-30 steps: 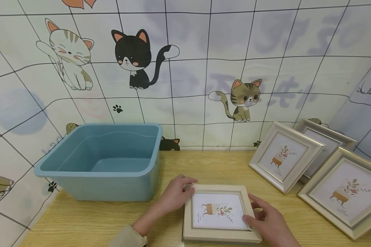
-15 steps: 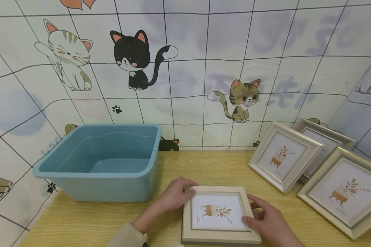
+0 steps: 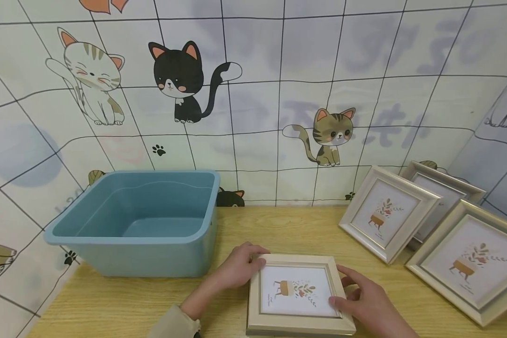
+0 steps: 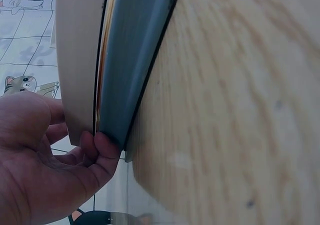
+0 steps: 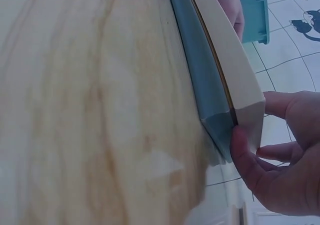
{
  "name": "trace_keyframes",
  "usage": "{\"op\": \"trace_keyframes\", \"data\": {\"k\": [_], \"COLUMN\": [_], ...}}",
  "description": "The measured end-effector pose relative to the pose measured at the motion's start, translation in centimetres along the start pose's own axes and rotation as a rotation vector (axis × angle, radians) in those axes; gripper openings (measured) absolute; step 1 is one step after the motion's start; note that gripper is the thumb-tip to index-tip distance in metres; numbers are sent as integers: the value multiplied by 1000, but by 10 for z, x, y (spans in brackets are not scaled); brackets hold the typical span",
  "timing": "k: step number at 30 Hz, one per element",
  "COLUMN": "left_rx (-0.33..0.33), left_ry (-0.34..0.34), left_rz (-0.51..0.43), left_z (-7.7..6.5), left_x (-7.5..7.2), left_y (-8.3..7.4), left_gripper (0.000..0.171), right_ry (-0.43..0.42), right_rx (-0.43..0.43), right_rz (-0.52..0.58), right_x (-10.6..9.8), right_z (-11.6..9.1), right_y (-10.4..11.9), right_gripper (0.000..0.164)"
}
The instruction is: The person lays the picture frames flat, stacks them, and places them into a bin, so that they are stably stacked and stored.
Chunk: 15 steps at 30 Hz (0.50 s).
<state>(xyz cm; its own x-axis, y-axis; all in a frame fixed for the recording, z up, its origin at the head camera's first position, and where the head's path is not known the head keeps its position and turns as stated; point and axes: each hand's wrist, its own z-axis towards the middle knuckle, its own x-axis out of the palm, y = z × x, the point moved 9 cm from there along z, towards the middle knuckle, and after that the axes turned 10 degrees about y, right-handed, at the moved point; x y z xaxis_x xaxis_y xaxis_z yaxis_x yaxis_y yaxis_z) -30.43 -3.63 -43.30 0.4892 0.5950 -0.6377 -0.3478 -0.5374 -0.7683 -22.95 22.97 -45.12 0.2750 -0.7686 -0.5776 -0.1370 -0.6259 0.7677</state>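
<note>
A cream picture frame with a potted-plant print lies face up on the wooden table, the print turned sideways. Both wrist views show a blue-grey frame directly beneath it, stacked edge to edge with a thin gap between. My left hand holds the stack at its far left corner, thumb on the cream rim. At the right side my right hand grips it, thumb on the front face near the print and fingers along the outer edge. In the right wrist view one fingertip sits at the seam by the corner.
A blue plastic tub stands on the table at the left, with nothing seen inside. At the right, several framed prints lean upright, the nearest being a larger cream frame. Behind rises a wall covering with cat drawings.
</note>
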Motion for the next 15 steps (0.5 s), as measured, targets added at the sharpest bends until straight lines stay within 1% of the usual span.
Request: {"op": "trace_keyframes", "data": {"k": [3,5,8,9,11,12,14,15], "left_rx": [7,9,10,11,11,11,10,8], "left_ry": [1,2,3,3,1,0,-2,-3], "left_rz": [-6,-9,-10,-11,-7,-7,-8,-9], "left_z": [0,0,0,0,0,0,0,0], "left_x": [1,1,1,1,1,0,-1,-1], "left_y": [-1,-2,-2,-2,-2,-2,-2,-1], "left_gripper": [29,29,29,29,29,29,29,29], "right_ry": [-10,-23,-64,-87,-161,-206,-308,-359], "right_rx": [-31,-56,-156,-200,-332,-414,-537,-601], "right_rz": [-48,-106,-211,-252,-324,-362,-437,-456], "right_x": [-10,-22,-47,-57,-79,-90,-112,-122], "right_z": [-5,-11,-25,-32,-48,-57,-76,-86], "right_y": [3,7,19,25,40,48,64,72], "right_gripper": [77,76,72,70,68,69,72,73]}}
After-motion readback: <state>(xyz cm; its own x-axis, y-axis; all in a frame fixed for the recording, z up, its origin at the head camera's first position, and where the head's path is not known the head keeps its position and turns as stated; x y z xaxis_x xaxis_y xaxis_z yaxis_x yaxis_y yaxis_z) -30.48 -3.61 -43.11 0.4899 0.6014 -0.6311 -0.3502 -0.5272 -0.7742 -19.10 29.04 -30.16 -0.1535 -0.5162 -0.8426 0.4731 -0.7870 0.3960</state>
